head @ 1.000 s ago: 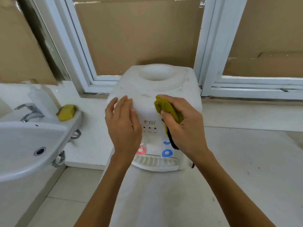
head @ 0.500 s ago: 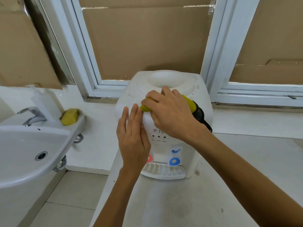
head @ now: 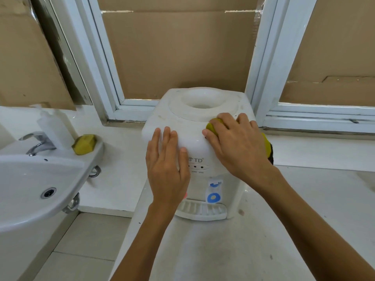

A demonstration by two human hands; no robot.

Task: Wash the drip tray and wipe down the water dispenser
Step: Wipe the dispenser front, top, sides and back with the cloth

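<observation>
A white tabletop water dispenser (head: 194,118) stands on a white counter below a window. Its ribbed drip tray (head: 203,210) sits in place at the bottom front, under a blue tap (head: 213,197). My left hand (head: 167,169) lies flat with straight fingers against the dispenser's front left shoulder. My right hand (head: 235,145) presses a yellow-and-black cloth (head: 212,127) onto the top right edge, fingers curled over it. Most of the cloth is hidden under that hand; a bit shows by the wrist.
A white basin (head: 36,183) with a chrome tap (head: 37,142) is at the left, a yellow sponge (head: 84,146) and a translucent bottle (head: 51,126) on its rim. White window frames (head: 261,78) backed by cardboard rise directly behind the dispenser. Counter (head: 304,199) extends right.
My right hand has slid the cloth from the dispenser's top front centre to its top right edge. My left hand has stayed flat on the front left.
</observation>
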